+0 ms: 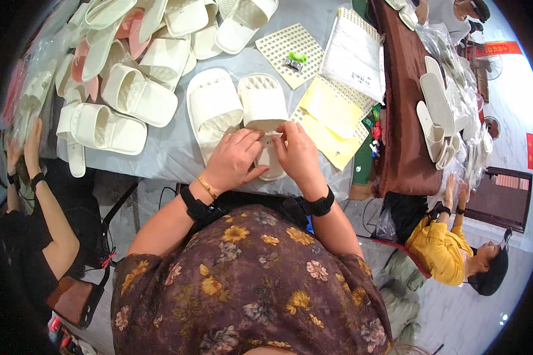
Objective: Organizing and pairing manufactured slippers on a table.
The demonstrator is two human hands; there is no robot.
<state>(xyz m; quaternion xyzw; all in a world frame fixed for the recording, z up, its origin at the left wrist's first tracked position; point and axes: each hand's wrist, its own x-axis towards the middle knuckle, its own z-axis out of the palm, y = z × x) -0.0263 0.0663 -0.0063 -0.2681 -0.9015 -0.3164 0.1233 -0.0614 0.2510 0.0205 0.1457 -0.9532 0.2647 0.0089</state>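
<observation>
Slipper (pixel 264 99) in cream-white, smooth moulded material, with a broad strap and a quilted footbed, lies on the grey-covered desk (pixel 175 151), directly at and just beyond the hands. The left hand (pixel 238 157) and right hand (pixel 297 155) are close together over its near part, fingers bent, a narrow gap between their fingertips; whether either pinches the strap or something small, I cannot tell. A matching cream-white slipper (pixel 214 103) lies just beyond the left hand. Farther to that hand's left sits a heap of cream-white slippers (pixel 139 94), with pink ones (pixel 139 34) among them. Beyond the right hand, to its right, are a yellow paper sheet (pixel 328 118) and a clear plastic packet with white contents (pixel 354 56).
</observation>
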